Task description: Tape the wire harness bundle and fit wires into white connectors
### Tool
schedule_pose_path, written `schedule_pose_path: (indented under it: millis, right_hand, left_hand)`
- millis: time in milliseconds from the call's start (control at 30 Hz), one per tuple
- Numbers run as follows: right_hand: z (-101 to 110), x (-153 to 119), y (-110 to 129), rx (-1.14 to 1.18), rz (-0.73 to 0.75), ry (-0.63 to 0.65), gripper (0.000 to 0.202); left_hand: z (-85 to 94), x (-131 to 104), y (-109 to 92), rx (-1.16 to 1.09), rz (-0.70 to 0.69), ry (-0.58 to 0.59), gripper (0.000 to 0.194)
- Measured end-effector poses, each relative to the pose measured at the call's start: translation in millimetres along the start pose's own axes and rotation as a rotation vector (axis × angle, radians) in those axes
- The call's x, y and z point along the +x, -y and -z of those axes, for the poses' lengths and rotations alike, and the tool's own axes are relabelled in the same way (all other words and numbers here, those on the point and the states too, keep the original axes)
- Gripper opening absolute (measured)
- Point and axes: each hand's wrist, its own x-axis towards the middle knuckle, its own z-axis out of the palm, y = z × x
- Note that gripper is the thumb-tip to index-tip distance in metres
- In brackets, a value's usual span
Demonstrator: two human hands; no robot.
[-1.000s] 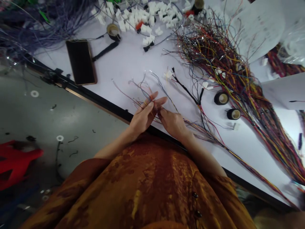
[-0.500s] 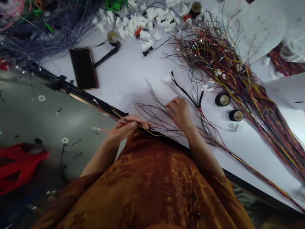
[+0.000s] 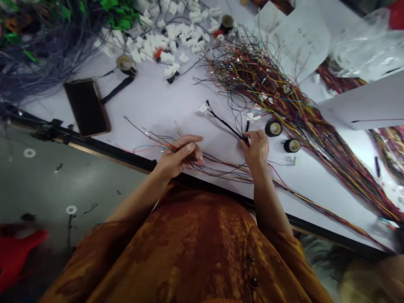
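Observation:
My left hand (image 3: 179,157) is closed around a bundle of thin coloured wires (image 3: 217,159) near the table's front edge; loose wire ends stick out to its left. Farther right, my right hand (image 3: 256,149) pinches the black-taped branch (image 3: 225,123) of the harness at its fork. That branch ends in a white connector (image 3: 203,109) at its upper left. From beneath my right wrist the wires run on as a long bundle (image 3: 318,205) toward the lower right.
A phone (image 3: 87,107) lies at the left, beside a tape roll (image 3: 125,64). White connectors (image 3: 154,46) are heaped at the back. Two black tape rolls (image 3: 273,128) (image 3: 292,145) sit right of my right hand, before a large wire pile (image 3: 284,97).
My left hand has moved from the table edge onto the wires over the table. My right hand has gone right, from the loose wires to the taped fork. The view has shifted.

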Motion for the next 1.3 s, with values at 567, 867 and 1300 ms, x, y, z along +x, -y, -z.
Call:
schedule_pose_path:
  millis: [567,867,1300]
  right_hand:
    - [-16.2,-12.7,-8.0,0.365,0.019,-0.22,0.005]
    - [-17.9,-14.9,-9.2,0.423,0.038,-0.267,0.017]
    - [-22.1,-13.4,-5.7,0.383,-0.076,-0.295,0.013]
  left_hand:
    - [-85.1,141.6,45.3,0.249,0.251,-0.107,0.01]
    - [-85.3,139.4,45.8,0.283,0.075,-0.379,0.018]
    - [-46.4,140.3,-12.6,0.102,-0.139,-0.474,0.012]
